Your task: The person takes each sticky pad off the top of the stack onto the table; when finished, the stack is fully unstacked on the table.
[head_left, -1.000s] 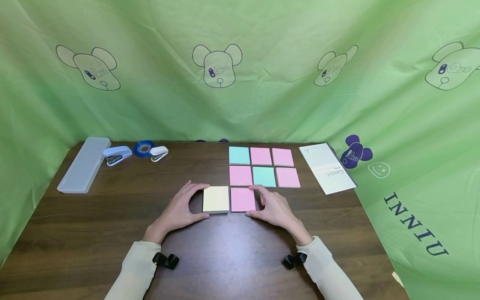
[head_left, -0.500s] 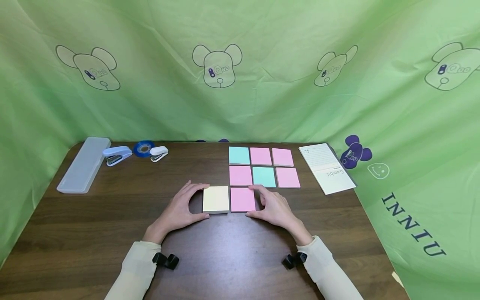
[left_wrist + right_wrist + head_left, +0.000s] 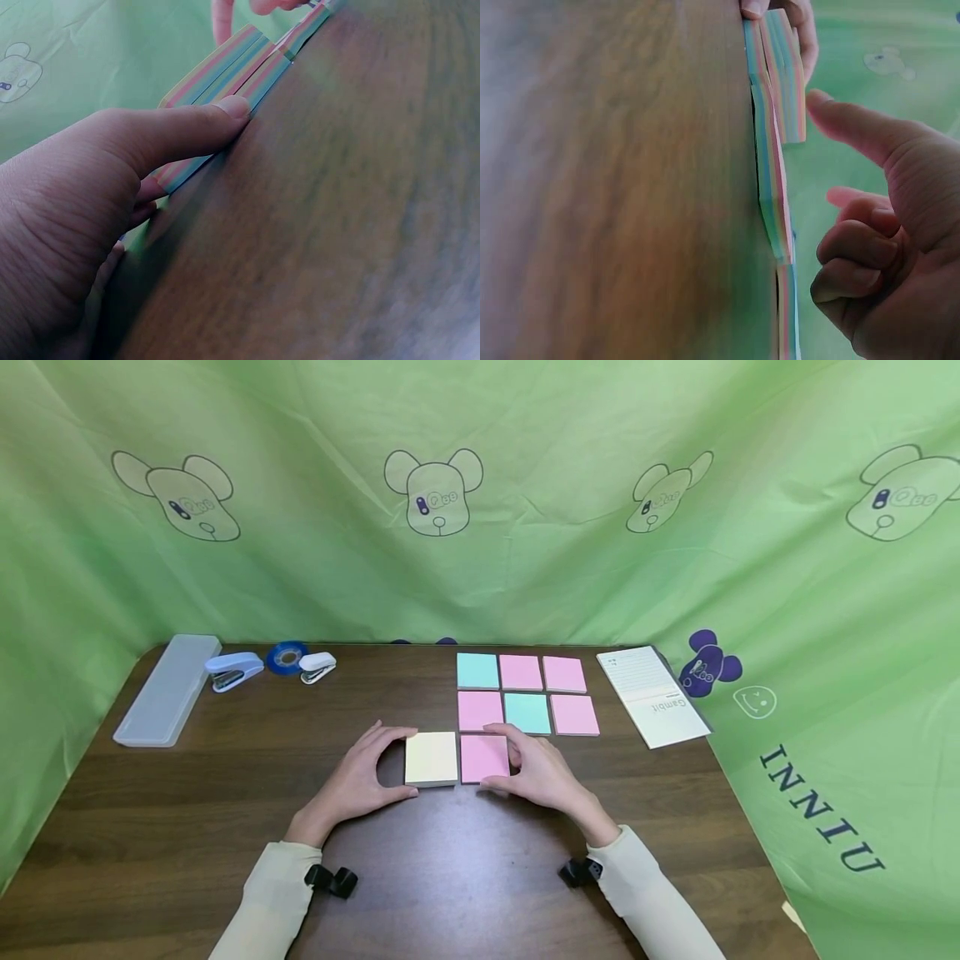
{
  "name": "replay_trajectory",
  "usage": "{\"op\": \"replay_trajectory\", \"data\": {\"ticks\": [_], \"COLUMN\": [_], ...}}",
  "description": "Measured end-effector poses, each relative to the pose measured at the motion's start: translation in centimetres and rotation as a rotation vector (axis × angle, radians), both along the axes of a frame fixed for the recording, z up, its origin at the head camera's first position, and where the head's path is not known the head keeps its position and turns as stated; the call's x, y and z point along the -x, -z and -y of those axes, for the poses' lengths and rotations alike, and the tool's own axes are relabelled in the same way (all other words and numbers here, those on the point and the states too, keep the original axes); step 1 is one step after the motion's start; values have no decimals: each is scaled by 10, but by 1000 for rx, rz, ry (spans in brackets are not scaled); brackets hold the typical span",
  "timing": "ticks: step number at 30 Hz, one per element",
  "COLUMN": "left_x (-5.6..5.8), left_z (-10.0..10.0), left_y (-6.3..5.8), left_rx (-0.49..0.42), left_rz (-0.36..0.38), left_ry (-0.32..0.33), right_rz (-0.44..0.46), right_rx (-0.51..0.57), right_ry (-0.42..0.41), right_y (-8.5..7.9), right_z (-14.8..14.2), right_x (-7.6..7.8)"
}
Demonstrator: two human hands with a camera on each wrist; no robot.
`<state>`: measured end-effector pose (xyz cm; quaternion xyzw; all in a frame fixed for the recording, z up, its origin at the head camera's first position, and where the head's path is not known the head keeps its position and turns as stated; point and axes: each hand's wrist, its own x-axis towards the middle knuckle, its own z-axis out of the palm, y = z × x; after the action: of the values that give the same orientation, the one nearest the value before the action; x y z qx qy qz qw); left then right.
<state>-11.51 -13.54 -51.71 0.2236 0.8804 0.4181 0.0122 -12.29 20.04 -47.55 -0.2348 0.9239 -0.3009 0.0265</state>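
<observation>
In the head view my left hand [image 3: 358, 777] holds a thick yellow-topped stack of sticky notes [image 3: 431, 758] between thumb and fingers, at its near and far edges. The left wrist view shows the thumb pressed against the striped side of the stack [image 3: 225, 71]. Right beside it lies a thinner pink-topped sticky note pad [image 3: 482, 758]. My right hand [image 3: 542, 772] hovers over that pad's right part, thumb and forefinger spread. Seen from the right wrist, its thumb [image 3: 855, 124] is raised clear of the pads, and the other fingers are loosely bent.
Two rows of pink and teal sticky note pads [image 3: 527, 714] lie behind. At the right is an open notepad [image 3: 656, 697]. A translucent case [image 3: 168, 692], a blue stapler [image 3: 235, 670], blue tape [image 3: 287, 657] and a white stapler [image 3: 318, 667] stand back left. A green curtain [image 3: 555, 568] hangs behind.
My right hand has come off the pink pad's right side and shifted left and slightly up over it. The left hand and the yellow-topped stack have stayed put.
</observation>
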Motion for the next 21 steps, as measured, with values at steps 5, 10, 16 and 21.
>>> {"op": "replay_trajectory", "data": {"ticks": [5,10,16,21], "left_x": [-1,0,1,2], "left_z": [0,-1,-1,-1], "left_y": [-1,-1,2,3], "left_rx": [1,-14,-51,-65], "left_rz": [6,-3,-12,2], "left_ry": [-3,-2,-1,-5], "right_rz": [18,-5,-7,38], "right_rx": [-2,-6,-7,-34], "right_ry": [-33,-61,-103,-115], "right_y": [-4,-5,-7,-10], "right_z": [11,19,32,44], "right_x": [0,2,4,7]}}
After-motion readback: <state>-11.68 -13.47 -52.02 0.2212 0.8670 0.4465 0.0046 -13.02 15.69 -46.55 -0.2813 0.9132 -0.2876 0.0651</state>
